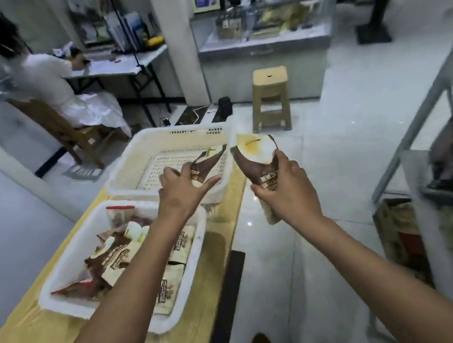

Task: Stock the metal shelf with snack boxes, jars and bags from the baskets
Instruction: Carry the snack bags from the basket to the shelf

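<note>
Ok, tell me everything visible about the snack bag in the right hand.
The snack bag is a glossy, film-like pouch, brown with a cream and yellow top panel and pale lettering. It is held roughly upright over the floor right of the far basket. The right hand grips its lower half; nothing else touches it.

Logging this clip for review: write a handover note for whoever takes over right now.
Left hand: open, over the one brown snack bag in the far basket.
Right hand: grips a second brown bag beside that basket.
Near basket: holds many bags.
Metal shelf: at right, blurred.
Done: far basket almost emptied.
Left: shelve both bags, then the near basket's.
</note>
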